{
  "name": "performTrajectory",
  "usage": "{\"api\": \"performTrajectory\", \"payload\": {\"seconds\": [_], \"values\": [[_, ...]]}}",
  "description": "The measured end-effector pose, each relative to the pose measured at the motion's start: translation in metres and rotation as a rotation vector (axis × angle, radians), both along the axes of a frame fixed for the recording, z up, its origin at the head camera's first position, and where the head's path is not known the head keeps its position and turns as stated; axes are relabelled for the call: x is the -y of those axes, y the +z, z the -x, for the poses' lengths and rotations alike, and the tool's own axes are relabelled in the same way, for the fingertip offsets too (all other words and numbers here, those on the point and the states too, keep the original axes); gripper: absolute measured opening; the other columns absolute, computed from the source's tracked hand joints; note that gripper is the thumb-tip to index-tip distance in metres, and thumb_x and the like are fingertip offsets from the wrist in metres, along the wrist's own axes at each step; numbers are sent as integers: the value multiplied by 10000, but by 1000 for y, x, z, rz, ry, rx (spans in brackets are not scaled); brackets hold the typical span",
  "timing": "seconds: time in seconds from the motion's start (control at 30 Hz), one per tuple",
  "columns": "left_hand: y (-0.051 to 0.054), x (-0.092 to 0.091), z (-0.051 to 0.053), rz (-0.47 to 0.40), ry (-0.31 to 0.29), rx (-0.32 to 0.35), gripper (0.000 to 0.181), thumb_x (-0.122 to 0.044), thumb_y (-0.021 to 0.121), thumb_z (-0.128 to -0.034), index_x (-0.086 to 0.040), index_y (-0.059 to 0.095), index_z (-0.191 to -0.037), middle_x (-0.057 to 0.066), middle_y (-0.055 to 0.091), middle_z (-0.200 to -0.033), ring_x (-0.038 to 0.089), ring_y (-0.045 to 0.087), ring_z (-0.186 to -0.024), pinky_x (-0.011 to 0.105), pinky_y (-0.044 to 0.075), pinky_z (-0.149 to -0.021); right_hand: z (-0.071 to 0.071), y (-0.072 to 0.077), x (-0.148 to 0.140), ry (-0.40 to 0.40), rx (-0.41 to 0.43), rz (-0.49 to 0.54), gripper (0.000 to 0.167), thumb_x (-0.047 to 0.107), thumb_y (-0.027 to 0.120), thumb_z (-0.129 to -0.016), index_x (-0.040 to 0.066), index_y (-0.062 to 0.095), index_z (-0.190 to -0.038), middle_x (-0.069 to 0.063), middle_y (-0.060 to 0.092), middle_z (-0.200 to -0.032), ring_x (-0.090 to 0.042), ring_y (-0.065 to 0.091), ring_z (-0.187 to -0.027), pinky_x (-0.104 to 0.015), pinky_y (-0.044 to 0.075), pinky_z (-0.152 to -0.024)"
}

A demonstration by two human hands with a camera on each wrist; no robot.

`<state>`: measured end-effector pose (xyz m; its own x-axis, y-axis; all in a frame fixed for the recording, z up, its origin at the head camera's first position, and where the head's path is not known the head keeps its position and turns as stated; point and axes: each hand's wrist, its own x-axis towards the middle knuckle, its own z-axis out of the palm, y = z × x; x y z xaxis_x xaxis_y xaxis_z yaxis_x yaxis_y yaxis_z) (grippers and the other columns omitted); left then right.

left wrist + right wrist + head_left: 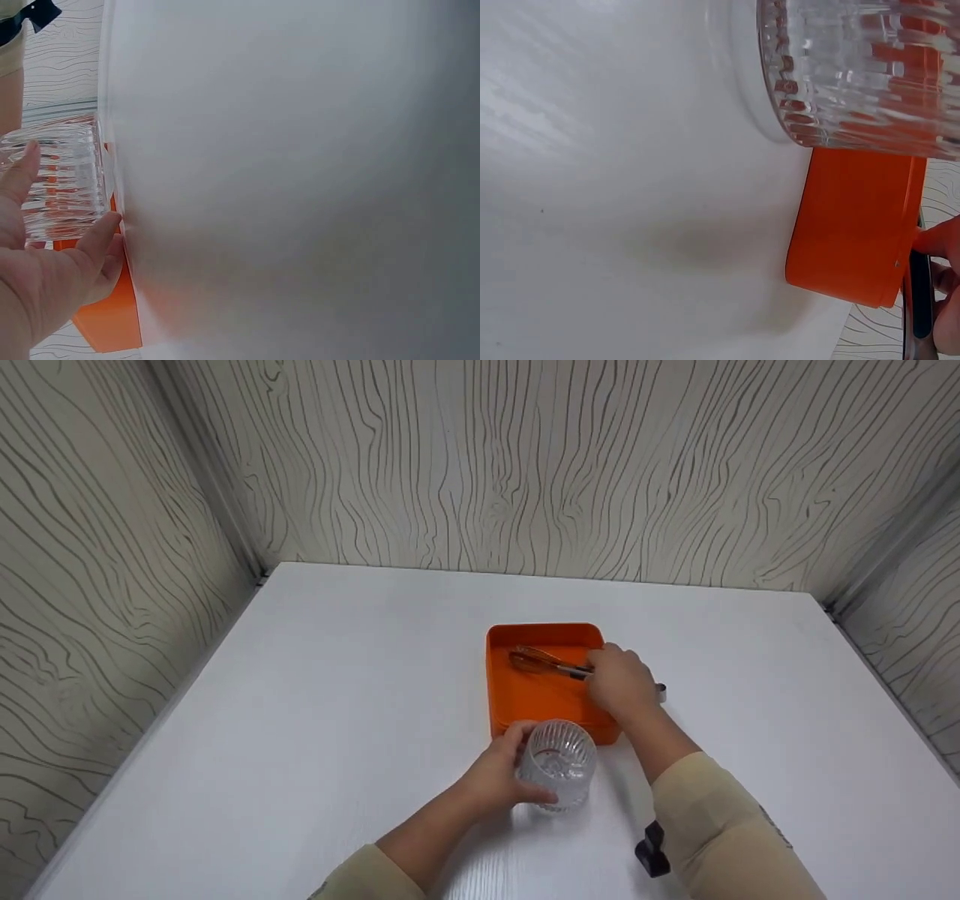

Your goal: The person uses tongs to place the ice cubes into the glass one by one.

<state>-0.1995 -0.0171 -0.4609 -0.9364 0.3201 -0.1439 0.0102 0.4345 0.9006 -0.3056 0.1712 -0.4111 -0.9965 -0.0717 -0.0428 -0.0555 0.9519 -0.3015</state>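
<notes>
A clear ribbed glass [559, 765] stands upright on the table at the near side of an orange rectangular tray [517, 697]. My left hand [499, 776] grips the glass from the left, thumb on the near side and fingers on the far side. Over the tray's right rim, my right hand [621, 681] holds a pair of tongs [574, 670] by the black-and-metal handle. Their looped heads lie inside the tray, pointing left, and the metal end sticks out to the right of the hand. In the right wrist view, fingers [946, 238] curl round the handle [921, 300].
The white table [337, 682] stretches out on both sides of the tray. Wood-grain panels [480, 472] enclose it at the back, left and right. A black bracket [652, 851] sits by the right forearm.
</notes>
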Motion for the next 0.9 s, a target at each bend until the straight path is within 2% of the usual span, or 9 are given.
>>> {"api": "performTrajectory", "payload": {"seconds": [0.27,0.63,0.9], "values": [[-1,1,1,-9,-22,-24,752,-230,832,-641,-320,371,-1229,-80,486,-1193,168,482,-1123,421,402,-982,-5,2,-8,15,35,-19,137,125,614,-838,82,617,-968,-105,522,-915,-264,496,-803,-404,497,-716],[0,-1,0,-4,-4,4,755,-241,837,-630,-355,378,-1218,-101,486,-1189,164,474,-1125,427,413,-970,-8,0,-1,19,50,15,90,137,625,-830,80,602,-895,-99,519,-905,-257,498,-793,-373,502,-719],[0,0,0,-10,-10,-12,760,-232,841,-626,-329,381,-1224,-80,482,-1188,185,479,-1117,438,426,-953,-10,-2,7,10,56,13,145,157,615,-842,69,588,-955,-119,513,-957,-277,484,-843,-415,483,-782]]}}
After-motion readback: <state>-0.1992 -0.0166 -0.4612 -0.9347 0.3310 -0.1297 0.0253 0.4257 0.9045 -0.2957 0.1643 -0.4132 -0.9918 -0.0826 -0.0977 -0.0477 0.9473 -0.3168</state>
